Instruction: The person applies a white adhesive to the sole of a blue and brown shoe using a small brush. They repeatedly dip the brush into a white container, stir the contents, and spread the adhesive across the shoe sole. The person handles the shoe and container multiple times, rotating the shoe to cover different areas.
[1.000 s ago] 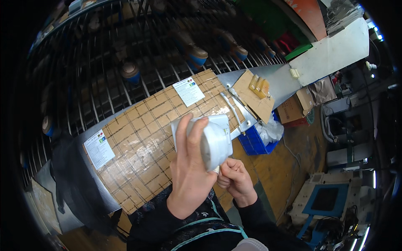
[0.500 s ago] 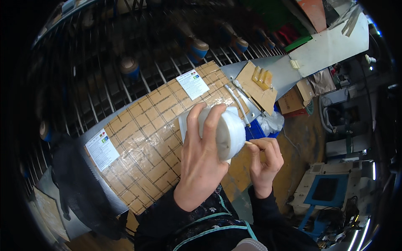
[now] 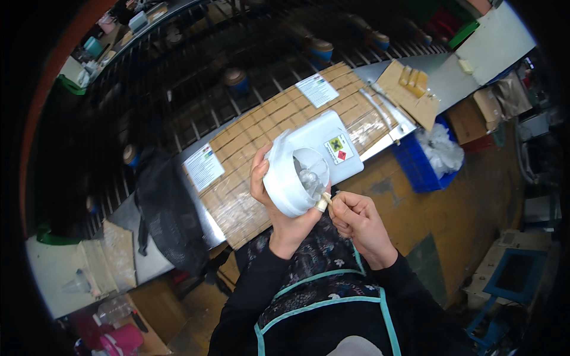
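Note:
My left hand (image 3: 291,228) is wrapped round a white, round, tub-like thing (image 3: 284,184), tilted so its hollow faces up and right. Inside shows something grey and crumpled, like clear film. My right hand (image 3: 363,225) is closed, pinching a thin pale stick (image 3: 330,200) beside the tub's lower rim, close to my left thumb. A cream-coloured piece shows at that thumb; whether it is a wrap or part of the stick, I cannot tell. Just behind the tub is a white plastic canister (image 3: 350,163) with a yellow and red hazard label, over the taped cardboard (image 3: 252,160).
Two printed sheets (image 3: 317,90) lie on the cardboard. Yellowish blocks (image 3: 414,81) sit on a board at the right. Below is a blue crate (image 3: 415,169) with plastic bags. A black bag (image 3: 169,207) rests left; a rack of metal bars (image 3: 196,127) runs behind.
The view has shifted, showing more of the left side. The white tub has turned so its hollow shows, and the canister behind it is now visible. The stick has come near my left thumb.

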Available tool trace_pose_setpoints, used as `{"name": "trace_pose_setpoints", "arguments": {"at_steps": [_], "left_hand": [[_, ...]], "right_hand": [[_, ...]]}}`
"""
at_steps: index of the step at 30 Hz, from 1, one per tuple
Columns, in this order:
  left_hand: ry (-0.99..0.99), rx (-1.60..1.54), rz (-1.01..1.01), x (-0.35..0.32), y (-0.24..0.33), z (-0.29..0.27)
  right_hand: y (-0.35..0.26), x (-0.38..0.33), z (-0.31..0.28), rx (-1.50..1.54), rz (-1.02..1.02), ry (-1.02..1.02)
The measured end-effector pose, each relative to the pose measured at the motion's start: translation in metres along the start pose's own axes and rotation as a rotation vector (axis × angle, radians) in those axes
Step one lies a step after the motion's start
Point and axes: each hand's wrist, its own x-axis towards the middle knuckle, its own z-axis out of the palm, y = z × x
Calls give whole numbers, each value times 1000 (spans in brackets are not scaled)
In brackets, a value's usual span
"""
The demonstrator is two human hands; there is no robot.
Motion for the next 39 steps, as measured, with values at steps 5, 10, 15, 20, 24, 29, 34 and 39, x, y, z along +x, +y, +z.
{"name": "trace_pose_setpoints", "arguments": {"at_steps": [5,10,15,20,24,29,34,39], "left_hand": [[99,24,123,-25,-7,-1],[125,-25,-5,-48,0,-2],[150,93,73,-45,10,-6],[111,72,57,-49,16,-15],[67,317,-70,-56,10,-24],[168,85,-214,-48,5,-25],[419,-1111,-492,-35,19,-25],[86,-134,-166,-25,11,-20]], "right_hand": [[14,-19,-2,330,377,-158],[28,-33,0,113,228,-97],[17,-34,1,-990,-731,338],[14,-28,5,-1201,-901,356],[21,-29,4,-713,-368,70],[21,-22,0,191,377,-235],[10,-20,-1,526,646,-316],[-4,-17,-7,129,434,-304]]}}
